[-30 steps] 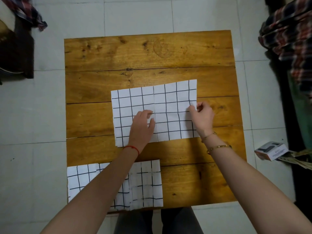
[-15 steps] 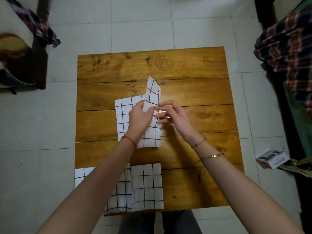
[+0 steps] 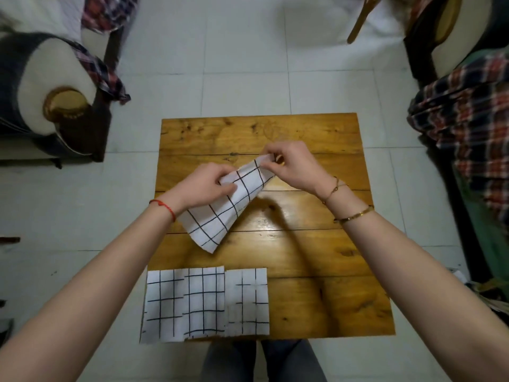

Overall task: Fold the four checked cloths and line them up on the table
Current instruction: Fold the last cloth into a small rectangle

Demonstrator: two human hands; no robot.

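A white checked cloth [image 3: 224, 210], folded narrow, hangs tilted above the middle of the wooden table [image 3: 316, 271]. My left hand [image 3: 206, 186] grips its upper left edge and my right hand [image 3: 289, 164] pinches its top corner. Its lower end dangles toward the near side, just above the tabletop. Three folded checked cloths lie side by side along the table's near left edge: one at the left [image 3: 162, 307], one in the middle [image 3: 203, 301], one on the right [image 3: 248, 301]. The leftmost one overhangs the table's left edge.
The table stands on a pale tiled floor [image 3: 242, 64]. An armchair with plaid fabric [image 3: 55, 86] is at the far left. A plaid blanket [image 3: 468, 111] lies on furniture at the right. A wooden chair leg [image 3: 360, 20] shows at the top. My legs [image 3: 261, 359] are below the table's near edge.
The cloth lay flat and open a second ago; my right hand folded its right half over to the left, and now both hands have lifted the folded cloth off the table.
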